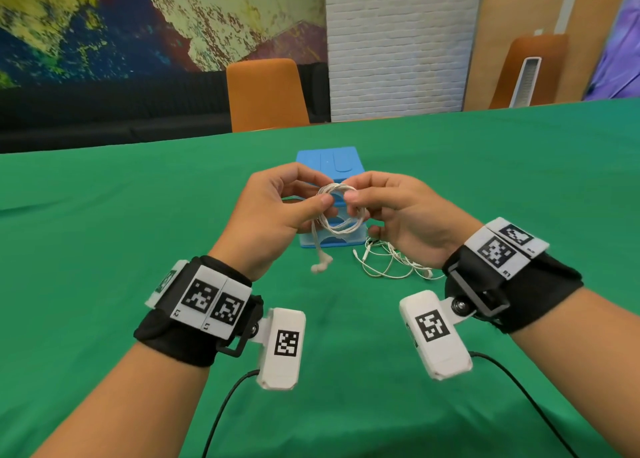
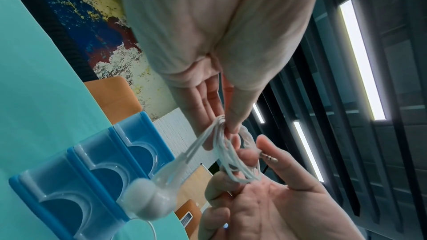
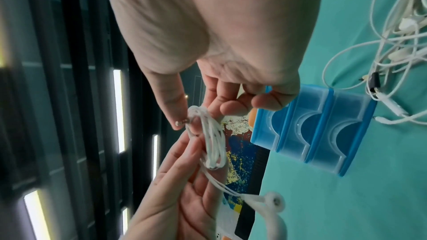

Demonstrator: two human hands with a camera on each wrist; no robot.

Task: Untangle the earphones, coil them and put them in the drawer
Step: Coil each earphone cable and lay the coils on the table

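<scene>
The white earphones are wound into a small coil held in the air between both hands, in front of the blue drawer unit. My left hand pinches the coil's left side between thumb and fingers. My right hand pinches its right side. The two earbuds dangle on a short length of cord below my left hand. In the right wrist view the metal jack plug sits at my right fingertips beside the coil. The drawer unit shows three translucent drawer fronts, all pushed in.
A second, tangled set of white earphones lies on the green tablecloth just right of the drawer unit, under my right hand. An orange chair stands behind the table's far edge.
</scene>
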